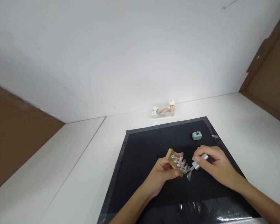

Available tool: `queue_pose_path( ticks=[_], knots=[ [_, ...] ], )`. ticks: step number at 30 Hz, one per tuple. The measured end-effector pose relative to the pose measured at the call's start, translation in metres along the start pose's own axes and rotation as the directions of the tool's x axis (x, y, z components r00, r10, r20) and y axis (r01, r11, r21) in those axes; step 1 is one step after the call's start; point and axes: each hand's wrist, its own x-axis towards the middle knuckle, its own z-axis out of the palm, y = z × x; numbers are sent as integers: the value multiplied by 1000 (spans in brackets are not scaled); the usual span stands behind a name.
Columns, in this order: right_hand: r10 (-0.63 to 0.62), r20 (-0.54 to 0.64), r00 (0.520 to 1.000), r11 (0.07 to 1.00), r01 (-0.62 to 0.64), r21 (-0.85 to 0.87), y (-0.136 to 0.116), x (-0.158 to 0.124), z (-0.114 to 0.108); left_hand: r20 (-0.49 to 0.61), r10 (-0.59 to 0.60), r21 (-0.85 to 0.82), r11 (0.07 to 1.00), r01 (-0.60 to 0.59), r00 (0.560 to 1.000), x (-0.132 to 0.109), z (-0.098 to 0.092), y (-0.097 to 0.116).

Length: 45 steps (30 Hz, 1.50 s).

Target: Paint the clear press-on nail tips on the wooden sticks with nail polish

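Note:
My left hand point(162, 172) grips a small wooden block point(170, 154) between thumb and fingers, tilted above a black mat. Along the block runs a row of metal clips point(178, 165), bearing several clear nail tips point(184, 163). In my right hand point(218, 163), thumb and fingers close around the silver cap of a nail polish brush point(199, 161). The brush end points down and left to the lowest nail tips; whether it touches one I cannot make out. Beyond my right hand stands a teal nail polish bottle point(197, 135) with its neck uncapped.
The black mat point(144, 146) lies on a white table point(84, 174). A loose clear nail tip point(215, 136) rests near its right edge. At the back, a clear tray point(162, 115) holds several pinkish sticks with white ends. Brown panels point(21, 133) flank the workspace, before a white wall.

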Motion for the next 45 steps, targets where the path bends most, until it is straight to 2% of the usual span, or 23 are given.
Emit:
queue_pose_path(
  ticks=[2, 8, 15, 20, 23, 28, 32, 39, 45],
  knots=[
    [13, -3, 1000, 1000, -14, -22, 2, 0, 0, -2, 2, 9, 1000, -2, 1000, 1, 1, 0],
    [79, -165, 983, 994, -91, -64, 3, 3, -2, -11, 13, 3, 1000, -13, 1000, 1, 1, 1],
    [8, -53, 999, 999, -11, -50, 3, 1, 1, -17, 46, 16, 999, -46, 999, 3, -1, -1],
    [70, -154, 986, 992, -84, -90, 8, 1, 2, -19, 57, 14, 998, -57, 998, 2, 1, -2],
    [83, -209, 974, 991, -104, -89, 9, 0, 3, -70, 69, -30, 997, -72, 995, 2, 2, -2],
    [87, -201, 976, 993, -102, -63, 8, -1, 3, -172, 51, -176, 981, -82, 984, 6, 2, -1],
    [112, -203, 973, 992, -122, -37, 11, -1, 4, -208, 57, -225, 969, -104, 977, 8, 0, -2],
    [132, -206, 970, 991, -125, 47, 14, -1, 6, -168, 42, -212, 974, -78, 985, 7, -2, -2],
    [144, -168, 975, 987, -128, 101, 7, -1, 4, -104, -40, -205, 979, 18, 994, 4, 2, 2]
  ],
)
